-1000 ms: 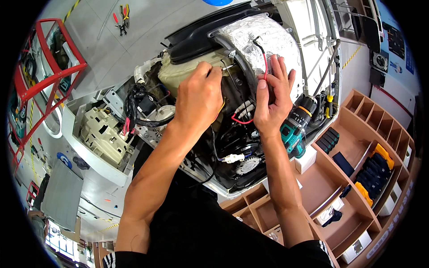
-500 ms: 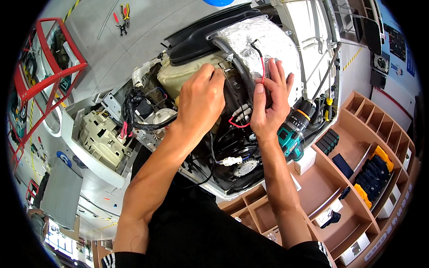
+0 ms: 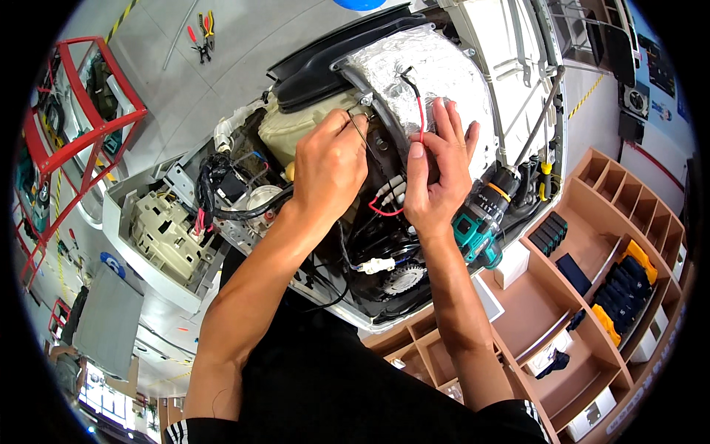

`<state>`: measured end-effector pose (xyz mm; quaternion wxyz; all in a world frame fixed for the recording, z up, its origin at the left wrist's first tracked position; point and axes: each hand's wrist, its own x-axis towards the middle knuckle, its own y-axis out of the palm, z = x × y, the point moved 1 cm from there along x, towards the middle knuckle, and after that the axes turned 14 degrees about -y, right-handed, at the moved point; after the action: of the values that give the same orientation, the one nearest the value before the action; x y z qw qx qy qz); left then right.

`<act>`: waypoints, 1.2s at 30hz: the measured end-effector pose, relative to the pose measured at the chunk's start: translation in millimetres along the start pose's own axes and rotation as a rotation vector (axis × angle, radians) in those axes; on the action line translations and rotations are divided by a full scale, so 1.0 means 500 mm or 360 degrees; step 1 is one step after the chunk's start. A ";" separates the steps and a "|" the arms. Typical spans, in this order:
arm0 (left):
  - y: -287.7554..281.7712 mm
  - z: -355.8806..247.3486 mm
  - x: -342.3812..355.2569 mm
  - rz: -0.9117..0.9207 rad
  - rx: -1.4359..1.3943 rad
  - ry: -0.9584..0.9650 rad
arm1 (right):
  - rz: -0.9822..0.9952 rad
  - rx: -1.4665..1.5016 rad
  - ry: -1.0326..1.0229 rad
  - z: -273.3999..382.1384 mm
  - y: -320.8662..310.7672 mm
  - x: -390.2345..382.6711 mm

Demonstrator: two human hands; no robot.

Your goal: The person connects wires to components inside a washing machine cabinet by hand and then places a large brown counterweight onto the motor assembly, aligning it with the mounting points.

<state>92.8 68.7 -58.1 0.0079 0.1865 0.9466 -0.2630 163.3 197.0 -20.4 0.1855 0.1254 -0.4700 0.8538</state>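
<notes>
the left hand (image 3: pixel 330 164) is pinching a dark lead (image 3: pixel 357 128) and the half-curled right hand (image 3: pixel 441 176) is gripping a red wire (image 3: pixel 421 112) over silver foil (image 3: pixel 462 70), its black end (image 3: pixel 411 80) seemingly unattached, work looking unfinished.

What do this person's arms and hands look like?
The left hand and right hand wear no gloves. The forearms are bare too, with no watch showing. Higher up are short black sleeves with white stripes near the edges.
</notes>
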 end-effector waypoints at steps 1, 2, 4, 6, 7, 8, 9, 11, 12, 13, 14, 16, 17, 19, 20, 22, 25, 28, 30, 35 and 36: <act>0.001 0.000 0.000 0.0007 -0.0027 -0.0018 | 0.0001 -0.0009 0.0001 0.000 0.000 0.000; 0.001 -0.001 0.000 0.0011 -0.0028 -0.0043 | -0.0002 0.0001 0.0001 0.000 0.000 0.000; 0.003 -0.003 0.000 0.0017 -0.0031 -0.0095 | -0.0005 0.0019 0.0000 -0.001 0.001 -0.001; 0.007 -0.007 0.000 -0.0013 -0.0064 -0.0129 | 0.0001 0.0012 0.0006 -0.001 0.000 0.000; 0.008 -0.008 0.001 -0.0029 -0.0075 -0.0149 | 0.0004 0.0014 0.0010 0.000 0.001 0.000; 0.010 -0.008 0.001 -0.0036 -0.0074 -0.0135 | 0.0008 0.0006 0.0009 0.000 0.000 0.001; 0.013 -0.008 0.001 -0.0043 -0.0072 -0.0121 | 0.0011 -0.0002 0.0008 -0.001 -0.001 0.001; 0.017 -0.008 0.004 -0.0060 -0.0081 -0.0110 | 0.0016 -0.0003 0.0010 -0.001 -0.001 0.001; 0.018 -0.009 0.005 -0.0070 -0.0089 -0.0112 | 0.0015 0.0004 0.0014 -0.001 -0.001 0.001; 0.020 -0.011 0.007 -0.0081 -0.0101 -0.0113 | 0.0015 0.0009 0.0016 -0.002 -0.001 0.001; 0.022 -0.012 0.006 -0.0107 -0.0107 -0.0117 | 0.0014 0.0016 0.0024 -0.001 -0.001 0.001; 0.029 -0.012 0.002 -0.0159 -0.0122 -0.0126 | 0.0012 0.0029 0.0040 0.001 -0.001 0.000; 0.030 -0.013 0.003 -0.0164 -0.0137 -0.0128 | 0.0016 0.0023 0.0038 0.000 -0.001 0.001; 0.031 -0.015 0.005 -0.0174 -0.0166 -0.0134 | 0.0027 0.0013 0.0035 0.001 -0.001 0.003; 0.032 -0.013 0.006 -0.0166 -0.0160 -0.0122 | 0.0027 0.0001 0.0034 0.001 -0.001 0.003; 0.036 -0.008 0.008 -0.0151 -0.0150 -0.0099 | 0.0030 -0.0025 0.0031 0.000 -0.001 0.004; 0.036 -0.011 0.007 -0.0160 -0.0137 -0.0124 | 0.0006 0.0005 0.0029 -0.003 0.003 0.001; 0.034 -0.009 0.002 -0.0089 -0.0185 -0.0167 | 0.0003 -0.0044 0.0010 -0.002 0.001 -0.001; 0.035 -0.004 0.003 -0.0115 -0.0131 -0.0152 | -0.0013 -0.0034 -0.0012 -0.005 0.005 -0.003; 0.016 -0.005 0.008 0.0038 -0.0020 -0.0205 | -0.0045 -0.0023 -0.0032 -0.006 0.002 -0.006; 0.007 -0.010 0.007 0.0096 -0.0020 -0.0250 | -0.0047 -0.0025 -0.0050 -0.009 0.002 -0.008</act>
<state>91.1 75.6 -55.9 0.0911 0.1937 0.9386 -0.2705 166.4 199.3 -25.1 0.1918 0.1442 -0.4776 0.8452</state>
